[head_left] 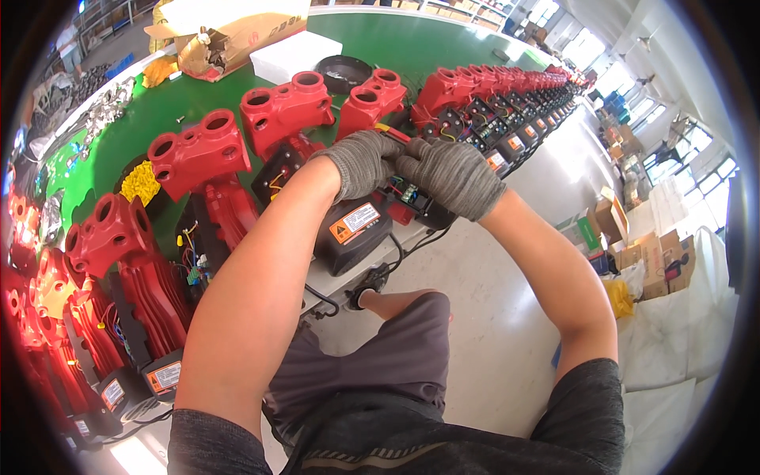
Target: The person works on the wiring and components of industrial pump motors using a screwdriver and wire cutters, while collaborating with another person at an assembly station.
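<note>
1. Head view: counter point(427, 41), green top, pale near edge; carries all items numbered 4 to 9.
2. Left hand point(366, 162), in grey knitted glove; fingers curled inward beside the right hand, over the near edge of the counter. What its fingertips grip is hidden; cannot tell.
3. Right hand point(455, 174), matching glove; thumb and forefinger brought together, pinching one end of the slim red item.
4. Slim red item point(397, 134), yellow toward its left end; located between the two hands, above the open unit. Exact kind too small to tell.
5. Open unit point(406, 192), circuit board exposed, partly covered by the hands; at the near edge of the counter.
6. Black housing point(354, 237), orange-and-white label on its face; at the near edge, just below the left hand.
7. Red castings point(286, 111), each with round openings; a long row following the near edge, from the left end of the counter to its far right end. Black housings and coloured wires accompany many.
8. Yellow small parts point(140, 183), heaped behind the castings, left portion of the counter.
9. Toward the far edge: cardboard carton point(245, 39); white block point(289, 59), just beside it; round black dish point(344, 73), nearer the castings.
10. Black cable point(408, 252), hanging at the near edge.
</note>
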Action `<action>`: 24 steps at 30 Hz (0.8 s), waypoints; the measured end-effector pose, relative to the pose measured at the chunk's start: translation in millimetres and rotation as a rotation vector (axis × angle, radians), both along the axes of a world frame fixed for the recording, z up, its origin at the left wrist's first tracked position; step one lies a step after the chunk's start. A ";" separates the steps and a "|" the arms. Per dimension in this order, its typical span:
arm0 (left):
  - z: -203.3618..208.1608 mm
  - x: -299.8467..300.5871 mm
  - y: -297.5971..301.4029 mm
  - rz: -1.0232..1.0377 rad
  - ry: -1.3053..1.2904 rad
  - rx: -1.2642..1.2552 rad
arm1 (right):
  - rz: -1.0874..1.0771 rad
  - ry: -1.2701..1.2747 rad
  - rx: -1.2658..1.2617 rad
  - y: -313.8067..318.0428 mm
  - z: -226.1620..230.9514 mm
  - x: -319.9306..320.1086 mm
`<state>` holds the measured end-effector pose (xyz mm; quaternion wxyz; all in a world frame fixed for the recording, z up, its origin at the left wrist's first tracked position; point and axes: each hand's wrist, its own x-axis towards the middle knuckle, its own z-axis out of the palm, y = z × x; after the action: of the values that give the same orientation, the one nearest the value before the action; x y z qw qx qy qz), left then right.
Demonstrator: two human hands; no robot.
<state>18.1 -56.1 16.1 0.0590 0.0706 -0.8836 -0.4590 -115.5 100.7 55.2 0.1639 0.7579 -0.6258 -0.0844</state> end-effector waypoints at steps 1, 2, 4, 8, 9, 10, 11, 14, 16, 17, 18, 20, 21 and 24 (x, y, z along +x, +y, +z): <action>1.2 0.7 -0.9 -0.006 0.010 -0.025 | 0.047 0.026 0.047 -3.4 0.1 -3.6; 1.6 0.6 -1.9 -0.014 0.021 -0.051 | 0.054 0.020 0.039 -5.6 -1.2 -5.9; -9.7 -1.3 -7.9 -0.029 0.102 -0.124 | -0.037 -0.053 0.079 -6.4 0.7 0.3; 5.7 6.2 -6.7 -0.001 -0.029 -0.096 | -0.163 -0.218 0.007 3.2 -12.0 12.5; 5.7 6.6 -6.5 0.001 -0.034 -0.099 | -0.166 -0.256 -0.036 4.7 -15.2 14.3; 5.2 6.0 -5.6 0.027 -0.050 -0.157 | -0.168 -0.260 -0.037 7.0 -16.8 15.4; 4.5 5.7 -5.0 0.053 -0.065 -0.216 | -0.215 -0.258 -0.031 8.9 -18.3 16.2; -0.8 5.1 -7.2 0.020 0.024 -0.208 | -0.290 -0.256 -0.011 9.1 -17.4 18.4; -2.8 4.9 -6.6 0.000 0.030 -0.202 | -0.317 -0.256 0.003 6.4 -14.3 20.7; -3.3 4.7 -6.0 -0.019 0.036 -0.194 | -0.328 -0.316 -0.012 4.4 -12.1 21.9; -6.3 2.7 -6.7 -0.020 0.033 -0.196 | -0.340 -0.375 -0.028 2.5 -11.0 21.7; -9.2 0.8 -5.8 -0.040 0.100 -0.223 | -0.338 -0.435 -0.046 -1.4 -15.6 15.4; -10.4 -0.4 -5.7 -0.044 0.100 -0.224 | -0.333 -0.493 -0.065 -2.2 -17.2 13.5; -2.3 0.8 -1.5 0.028 0.033 -0.314 | -0.610 -0.955 0.071 -5.6 -8.4 23.1</action>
<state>19.0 -57.7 13.8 0.0901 0.0651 -0.9424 -0.3154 -92.5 95.1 46.9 -0.1948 0.5018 -0.8179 0.2034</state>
